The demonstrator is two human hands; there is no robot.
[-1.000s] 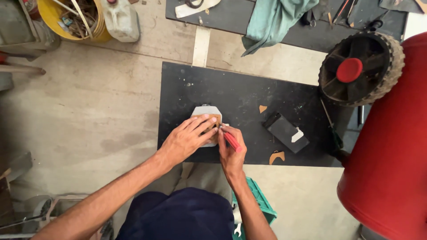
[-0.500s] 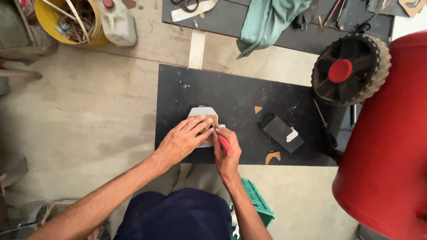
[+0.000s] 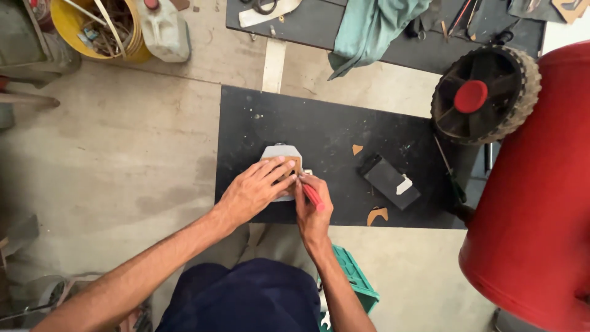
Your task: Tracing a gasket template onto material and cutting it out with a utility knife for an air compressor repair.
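Observation:
My left hand point(image 3: 253, 190) presses flat on a small brown cardboard piece point(image 3: 294, 165) that lies on a pale grey octagonal block point(image 3: 278, 152). Both rest on a black mat point(image 3: 319, 132) on the concrete floor. My right hand point(image 3: 313, 206) grips a red-handled tool point(image 3: 313, 195), its tip against the right edge of the brown piece beside my left fingertips. Most of the block is hidden under my left hand.
On the mat lie a dark rectangular block point(image 3: 389, 182) with a white scrap and two brown offcuts point(image 3: 377, 215). A black wheel with a red hub point(image 3: 484, 95) and a big red tank point(image 3: 541, 197) stand at right. A yellow bucket point(image 3: 98, 31) and white jug point(image 3: 163, 29) stand far left.
The view has shifted slightly. Both hands stay on the brown piece, the right hand and its red tool having barely moved.

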